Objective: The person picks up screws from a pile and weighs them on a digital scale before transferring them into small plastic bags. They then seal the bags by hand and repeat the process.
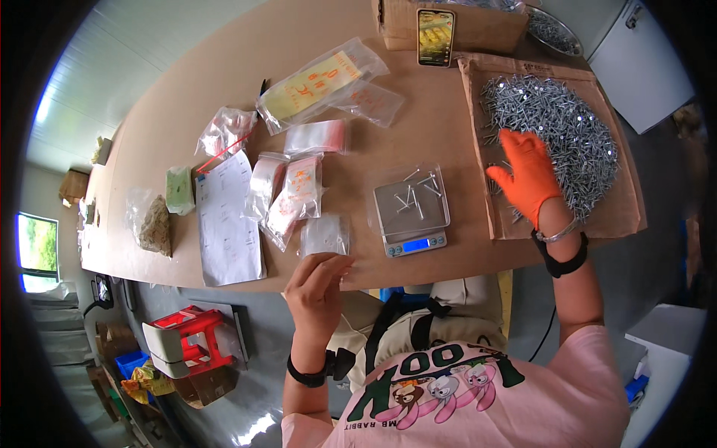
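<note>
My right hand (529, 178), in an orange glove, reaches over the left side of a large heap of silver screws (575, 123). Its thumb stands apart from the fingers, and nothing shows in its grasp. The heap lies on a flattened cardboard sheet (515, 228). Bare and bent at the fingers, my left hand (317, 287) is at the table's front edge, pinched on something I cannot make out. Just beyond it lies a small clear zip bag (325, 234). Between the hands sits a digital pocket scale (416, 245) with several loose screws (409, 200) on its tray.
Left of the scale are zip bags (297, 187), a stack of bags (316, 137), a paper sheet (230, 224) and a stone (154, 228). A large bag with a yellow label (317, 86) lies farther back. A phone (435, 37) leans against a cardboard box (478, 30), beside a metal bowl (554, 31).
</note>
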`<state>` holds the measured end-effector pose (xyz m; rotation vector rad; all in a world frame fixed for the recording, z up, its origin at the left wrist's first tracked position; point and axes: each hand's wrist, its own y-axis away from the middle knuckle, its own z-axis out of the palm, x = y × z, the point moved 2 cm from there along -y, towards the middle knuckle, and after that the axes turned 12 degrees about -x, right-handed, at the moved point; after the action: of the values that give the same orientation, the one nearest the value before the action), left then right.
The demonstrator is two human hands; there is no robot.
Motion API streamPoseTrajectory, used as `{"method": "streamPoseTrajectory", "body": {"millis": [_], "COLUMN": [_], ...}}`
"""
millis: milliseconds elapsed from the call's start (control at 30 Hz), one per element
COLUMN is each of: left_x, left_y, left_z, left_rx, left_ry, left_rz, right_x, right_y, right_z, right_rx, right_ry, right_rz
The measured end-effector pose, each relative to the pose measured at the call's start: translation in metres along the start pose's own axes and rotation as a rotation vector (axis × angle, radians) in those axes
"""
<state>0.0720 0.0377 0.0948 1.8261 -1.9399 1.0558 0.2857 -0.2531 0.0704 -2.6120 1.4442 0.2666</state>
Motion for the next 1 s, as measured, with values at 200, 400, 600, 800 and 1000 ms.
{"method": "streamPoseTrajectory", "body": {"millis": [200, 400, 600, 800, 1000], "left_x": [-0.016, -0.021, -0.027, -0.034, -0.040], "left_y": [0.005, 0.011, 0.009, -0.005, -0.003], "left_z": [0.008, 0.012, 0.019, 0.059, 0.081], "left_rx": [-0.042, -0.014, -0.063, 0.078, -0.046], "left_ry": [0.010, 0.236, 0.081, 0.341, 0.473], "left_rz": [-0.225, -0.279, -0.348, -0.266, -0.470], "right_x": [-0.042, -0.048, -0.061, -0.098, -0.127], "right_y": [-0.015, -0.026, -0.011, 0.006, 0.017], "right_z": [0.048, 0.074, 0.017, -0.029, -0.044], "right_rx": [-0.405, -0.597, -0.291, -0.177, 0.119], "right_ry": [-0.640, -0.504, -0.866, -1.039, -0.783], "right_rz": [-0.042, 0.074, -0.056, -0.081, -0.279]}}
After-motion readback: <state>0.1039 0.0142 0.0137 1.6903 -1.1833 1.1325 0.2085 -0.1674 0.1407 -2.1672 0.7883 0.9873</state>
